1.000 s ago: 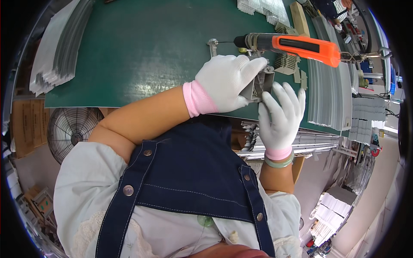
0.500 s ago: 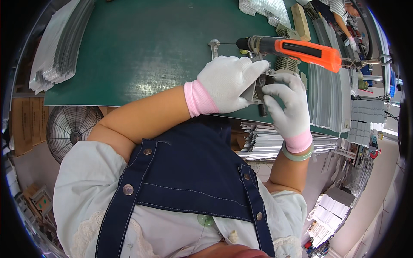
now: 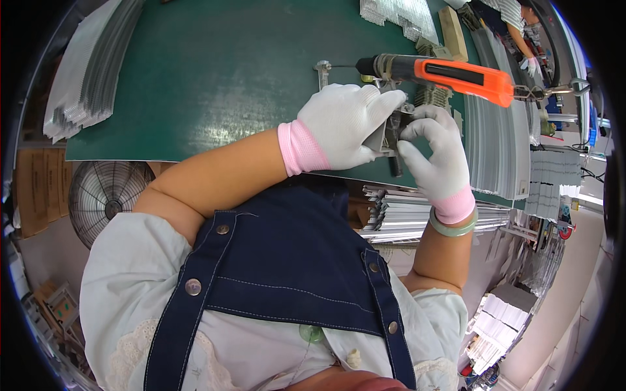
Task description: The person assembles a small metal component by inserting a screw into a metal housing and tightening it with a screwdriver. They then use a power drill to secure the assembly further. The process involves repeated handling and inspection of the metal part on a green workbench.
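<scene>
My left hand (image 3: 342,127), in a white knit glove with a pink cuff, is closed round a small grey metal piece (image 3: 377,139) near the table's front edge. My right hand (image 3: 440,150), gloved alike, is at that piece's right side. Its thumb and forefinger are curled toward each other in a pinch; whatever is between them is too small to make out. Just beyond both hands lies an orange and black electric screwdriver (image 3: 464,78), its long bit pointing left at an upright metal bracket (image 3: 323,75). A dark rod-like end (image 3: 396,167) shows below the metal piece.
The green table (image 3: 215,78) carries stacked silver strips (image 3: 91,72) at left and long pale profiles (image 3: 492,140) at right. Ribbed beige parts (image 3: 432,98) and a wooden block (image 3: 452,34) sit beyond the screwdriver. A fan (image 3: 111,199) stands lower left; another person's gloved hand (image 3: 532,66) shows far right.
My right hand's thumb and forefinger have come closer together against the metal piece, and the hand has tilted slightly. My left hand keeps its hold in nearly the same place.
</scene>
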The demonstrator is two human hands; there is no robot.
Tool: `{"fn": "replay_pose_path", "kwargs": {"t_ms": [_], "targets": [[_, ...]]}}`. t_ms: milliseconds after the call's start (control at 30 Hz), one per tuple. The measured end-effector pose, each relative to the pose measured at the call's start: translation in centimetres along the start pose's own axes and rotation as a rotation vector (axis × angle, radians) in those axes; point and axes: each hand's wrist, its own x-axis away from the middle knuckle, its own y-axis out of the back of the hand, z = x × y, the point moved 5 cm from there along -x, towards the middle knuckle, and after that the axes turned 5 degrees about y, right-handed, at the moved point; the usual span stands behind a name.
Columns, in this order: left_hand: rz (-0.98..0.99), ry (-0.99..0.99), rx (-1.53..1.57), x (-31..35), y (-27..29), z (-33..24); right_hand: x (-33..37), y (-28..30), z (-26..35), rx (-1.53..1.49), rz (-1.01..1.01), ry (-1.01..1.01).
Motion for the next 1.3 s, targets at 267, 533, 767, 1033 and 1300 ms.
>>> {"fn": "replay_pose_path", "kwargs": {"t_ms": [267, 533, 767, 1033, 1300], "targets": [[0.006, 0.021, 0.005, 0.0, 0.1, 0.0, 1.2, -1.1, 0.2, 0.058, -0.137, 0.021], [-0.008, 0.021, 0.011, -0.1, 0.3, 0.0, 0.9, -0.9, 0.5, 0.104, -0.174, 0.074], [-0.033, 0.007, 0.002, 0.0, 0.3, 0.2, 1.9, -0.9, -0.2, -0.003, -0.083, -0.005], [-0.032, 0.006, 0.009, -0.2, 0.7, 0.2, 1.3, 0.0, 0.1, 0.0, -0.024, 0.049], [-0.008, 0.013, 0.009, -0.5, 0.7, 0.4, 1.2, -0.5, 0.1, -0.021, -0.021, 0.055]]}}
